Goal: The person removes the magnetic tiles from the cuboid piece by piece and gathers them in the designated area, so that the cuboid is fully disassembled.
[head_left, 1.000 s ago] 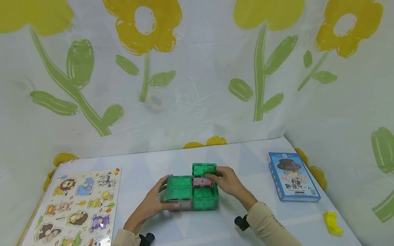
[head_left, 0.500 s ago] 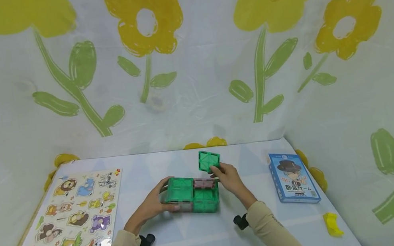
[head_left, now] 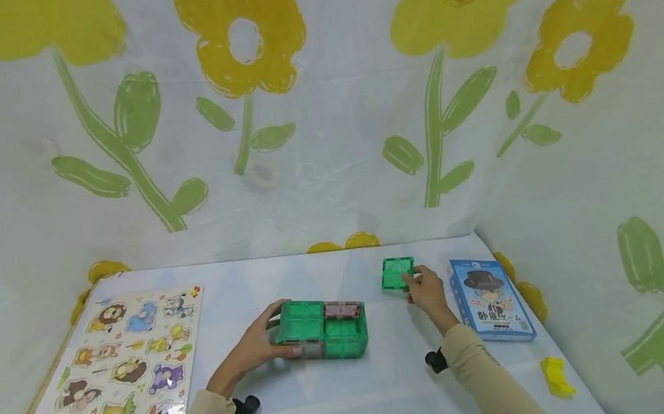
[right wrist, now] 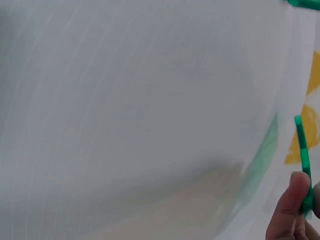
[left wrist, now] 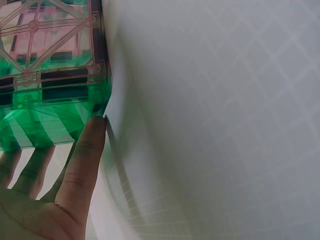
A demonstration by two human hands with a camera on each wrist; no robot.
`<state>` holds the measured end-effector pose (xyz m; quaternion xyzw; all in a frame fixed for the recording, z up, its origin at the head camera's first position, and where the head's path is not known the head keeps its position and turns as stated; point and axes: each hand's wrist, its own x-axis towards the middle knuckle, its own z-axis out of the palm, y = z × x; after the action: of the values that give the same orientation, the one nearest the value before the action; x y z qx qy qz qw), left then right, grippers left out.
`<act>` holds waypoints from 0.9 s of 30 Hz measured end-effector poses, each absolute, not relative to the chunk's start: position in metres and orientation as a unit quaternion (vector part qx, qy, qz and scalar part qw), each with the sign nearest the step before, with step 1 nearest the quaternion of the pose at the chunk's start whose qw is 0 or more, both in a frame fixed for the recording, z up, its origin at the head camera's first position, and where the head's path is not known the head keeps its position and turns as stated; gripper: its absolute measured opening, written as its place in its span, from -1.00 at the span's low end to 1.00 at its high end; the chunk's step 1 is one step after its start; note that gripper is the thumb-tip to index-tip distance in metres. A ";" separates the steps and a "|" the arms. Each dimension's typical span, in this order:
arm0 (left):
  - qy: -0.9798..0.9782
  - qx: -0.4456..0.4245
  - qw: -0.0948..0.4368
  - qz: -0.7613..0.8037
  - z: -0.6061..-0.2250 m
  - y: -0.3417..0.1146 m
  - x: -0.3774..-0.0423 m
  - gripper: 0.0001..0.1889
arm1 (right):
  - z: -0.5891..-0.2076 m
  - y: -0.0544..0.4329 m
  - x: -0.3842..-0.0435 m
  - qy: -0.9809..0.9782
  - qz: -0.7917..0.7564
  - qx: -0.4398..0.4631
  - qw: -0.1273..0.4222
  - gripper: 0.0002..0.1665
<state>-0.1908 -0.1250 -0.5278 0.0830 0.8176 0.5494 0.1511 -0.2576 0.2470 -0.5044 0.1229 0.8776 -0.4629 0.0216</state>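
My left hand (head_left: 251,345) grips the left side of a box-shaped build of see-through magnetic tiles (head_left: 345,334), thumb at the front and fingers behind. Most of the build is green, with a pink tile (head_left: 343,310) at its back right top. In the left wrist view, the thumb (left wrist: 82,172) reaches the build's lower corner, next to a clear pinkish side. Away to the right, my right hand (head_left: 429,292) pinches a single green square magnetic tile (head_left: 396,272) by its lower right edge. The right wrist view shows this tile (right wrist: 303,145) edge-on between thumb and fingers.
An animal puzzle board (head_left: 160,360) lies on the table at the left. To the right is a blue card-game box (head_left: 495,311), close beside the right hand, and a small yellow piece (head_left: 556,376) near the edge. Flowered cloth walls (head_left: 330,187) surround the table.
My right hand has lifted the green square tile off the back right of the build and carried it to the right. The left hand keeps its grip on the build.
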 end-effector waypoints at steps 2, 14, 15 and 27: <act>0.819 0.085 0.151 0.547 -0.527 -0.126 -0.191 0.07 | -0.509 0.258 -0.261 0.867 -0.477 0.141 0.033 -0.41; 0.820 0.086 0.149 0.546 -0.530 -0.124 -0.188 0.09 | -0.516 0.292 -0.264 0.864 -0.465 0.189 0.049 -0.44; 0.820 0.088 0.150 0.545 -0.530 -0.124 -0.188 0.09 | -0.515 0.294 -0.264 0.872 -0.450 0.187 0.048 -0.44; 0.820 0.078 0.147 0.547 -0.530 -0.125 -0.188 0.09 | -0.513 0.286 -0.272 0.924 -0.341 0.173 0.026 -0.50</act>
<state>-0.1885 -0.1252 -0.5300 0.0782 0.8203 0.5472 0.1467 -0.2720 0.2859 -0.5127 0.1725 0.9238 -0.3408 0.0260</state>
